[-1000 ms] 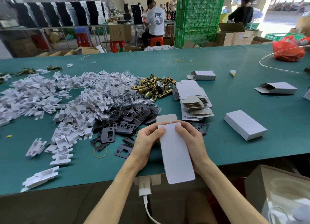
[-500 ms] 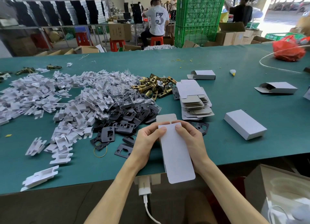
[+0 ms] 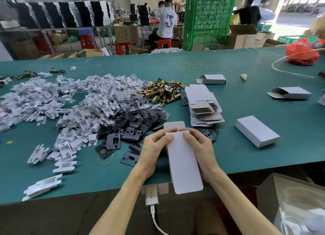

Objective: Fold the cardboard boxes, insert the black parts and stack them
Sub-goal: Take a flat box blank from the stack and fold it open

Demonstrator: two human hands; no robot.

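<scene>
From the head camera, both hands meet over the near edge of the green worktop (image 3: 246,166), holding one white cardboard box (image 3: 182,164) lengthwise, pointing away from the body. The left hand (image 3: 154,150) wraps its fingers round the box's left side with the thumb pressed on the top panel near the far end. The right hand (image 3: 200,150) mirrors it on the right side, thumb on top as well. So each hand is closed on the box, not spread wide. This two-sided hold probably serves to squeeze the flat blank into a tube and keep it square while the end flaps get tucked.

The box looks clean and white outside, brown-grey inside. Its far flap stands open beyond the thumbs, and a rounded flap hangs loose at the near end, past the worktop's edge. Neither end appears closed, so folding seems to be at an early stage.

The black parts (image 3: 133,124) lie heaped just beyond the left hand, within easy reach for insertion. A stack of flat boxes (image 3: 202,108) sits beyond the right hand, and one finished box (image 3: 256,131) rests apart to the right.
</scene>
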